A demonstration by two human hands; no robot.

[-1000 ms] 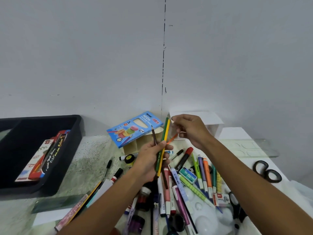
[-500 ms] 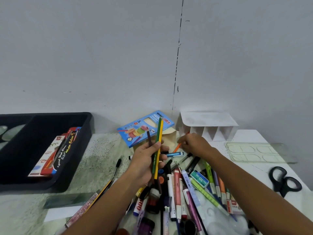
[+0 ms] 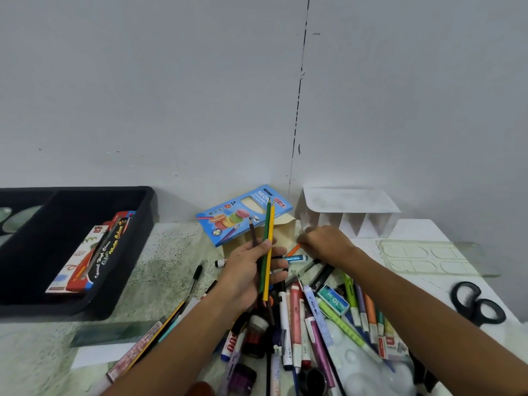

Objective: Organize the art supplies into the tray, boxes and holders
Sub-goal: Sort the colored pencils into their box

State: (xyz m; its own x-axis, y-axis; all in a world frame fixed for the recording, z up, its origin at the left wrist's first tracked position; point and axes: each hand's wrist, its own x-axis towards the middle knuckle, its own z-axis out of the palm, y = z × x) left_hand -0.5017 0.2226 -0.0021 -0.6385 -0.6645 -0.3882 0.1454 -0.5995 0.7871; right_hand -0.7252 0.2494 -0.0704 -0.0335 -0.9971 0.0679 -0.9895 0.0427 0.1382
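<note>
- My left hand (image 3: pixel 248 274) is raised above the middle of the table (image 3: pixel 168 258), its grip closed around three coloured pencils held nearly upright: a green pencil (image 3: pixel 266 238), a yellow pencil (image 3: pixel 269 252) and a shorter brown pencil (image 3: pixel 253 234).
- My right hand (image 3: pixel 325 242) is low near the back edge of the table, knuckles up, fingers curled down around the end of an orange pencil (image 3: pixel 293 249); its grip is narrow on that pencil.
- Just beside the orange pencil lies a blue pen (image 3: pixel 295 257).
- Behind my left hand, a blue coloured-pencil box (image 3: pixel 243 214) leans at the back edge against the wall, resting on an open beige cardboard holder (image 3: pixel 285 234).
- To the right of that, at the back edge, stands a white holder (image 3: pixel 348 212) with several compartments.
- A black tray (image 3: pixel 120 252) sits on the left side of the table; flat paint boxes (image 3: pixel 91 255) lie in it.
- A loose pile of markers and pens (image 3: pixel 314 324) covers the front of the table between my forearms, with a small teal eraser box (image 3: pixel 333 299) among them.
- Black scissors (image 3: pixel 475 302) lie near the right edge.
- A clear plastic palette (image 3: pixel 428 260) lies behind the scissors, toward the back right corner.
</note>
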